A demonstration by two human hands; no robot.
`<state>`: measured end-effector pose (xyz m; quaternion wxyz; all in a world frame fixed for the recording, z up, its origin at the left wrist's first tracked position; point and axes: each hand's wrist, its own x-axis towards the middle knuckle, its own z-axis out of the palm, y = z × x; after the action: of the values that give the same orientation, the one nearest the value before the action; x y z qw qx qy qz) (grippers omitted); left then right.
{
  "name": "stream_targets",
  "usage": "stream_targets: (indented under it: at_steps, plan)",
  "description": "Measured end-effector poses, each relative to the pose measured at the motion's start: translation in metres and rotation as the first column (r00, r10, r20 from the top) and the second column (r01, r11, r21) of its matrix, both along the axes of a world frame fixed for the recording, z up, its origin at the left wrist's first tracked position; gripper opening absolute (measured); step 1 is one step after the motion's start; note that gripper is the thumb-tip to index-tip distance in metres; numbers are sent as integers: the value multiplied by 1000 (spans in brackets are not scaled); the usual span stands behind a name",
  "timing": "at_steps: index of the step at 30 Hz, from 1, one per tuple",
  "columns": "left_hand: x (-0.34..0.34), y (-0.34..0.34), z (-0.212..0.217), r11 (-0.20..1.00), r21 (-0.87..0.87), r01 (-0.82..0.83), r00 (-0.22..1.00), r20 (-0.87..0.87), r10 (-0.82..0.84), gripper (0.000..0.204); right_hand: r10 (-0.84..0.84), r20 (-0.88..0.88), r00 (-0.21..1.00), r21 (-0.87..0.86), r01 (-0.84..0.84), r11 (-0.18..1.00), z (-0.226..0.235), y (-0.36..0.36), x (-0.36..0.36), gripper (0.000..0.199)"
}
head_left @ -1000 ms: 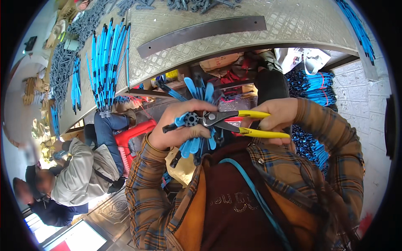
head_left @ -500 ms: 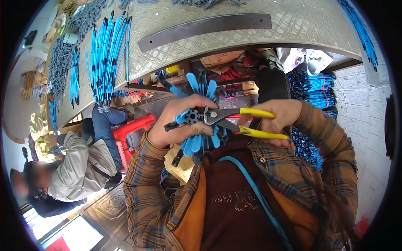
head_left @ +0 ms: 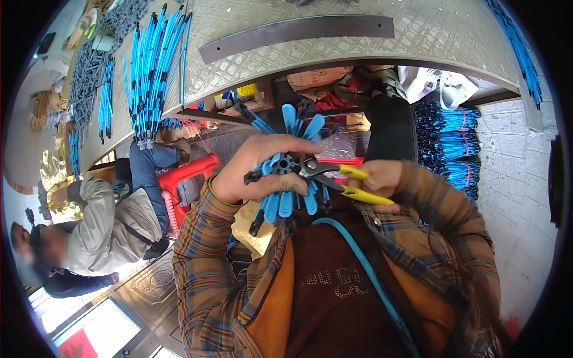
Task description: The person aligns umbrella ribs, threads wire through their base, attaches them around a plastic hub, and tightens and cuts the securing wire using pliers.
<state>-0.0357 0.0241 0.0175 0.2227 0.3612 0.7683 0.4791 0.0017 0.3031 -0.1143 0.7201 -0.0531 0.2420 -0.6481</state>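
My left hand [head_left: 253, 170] is closed around a bundle of flat blue arms with black ends, which fan out from a round black slotted hub [head_left: 287, 162]. The hub shows between thumb and forefinger. A pair of pliers [head_left: 310, 167] with yellow handles and dark metal jaws reaches the hub's right edge. Its jaw tips are partly hidden there, so what lies between them cannot be made out. My right hand [head_left: 383, 178] grips the yellow handles, its fingers slightly blurred.
Beyond my hands runs a patterned table [head_left: 334, 53] with a curved grey metal strip [head_left: 298, 37] and a row of blue rods [head_left: 152, 77]. Tied blue bundles [head_left: 447, 140] are stacked at right. A red plastic seat [head_left: 191, 173] and another person [head_left: 107, 227] are at left.
The pliers' handles have come closer together, and my right hand has moved left with them. The hub in my left hand sits slightly farther right in the picture.
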Motion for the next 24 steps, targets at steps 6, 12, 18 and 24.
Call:
stream_targets:
  at_steps: [6,12,18,24]
  plan:
    - [6,-11,-6,993,9,-117,992,49,116,43,-38,-564,825,51,81,995,67,-10,-17,53]
    - [4,-7,-9,981,94,-168,984,71,161,47,-46,-344,938,-7,46,999,56,-12,-22,41]
    - [0,-7,-5,998,52,-37,998,59,34,52,-52,-54,997,-97,47,994,32,-16,-14,28]
    - [2,-5,-4,1000,21,-15,997,72,13,52,-121,15,993,-182,122,976,25,-14,-6,28]
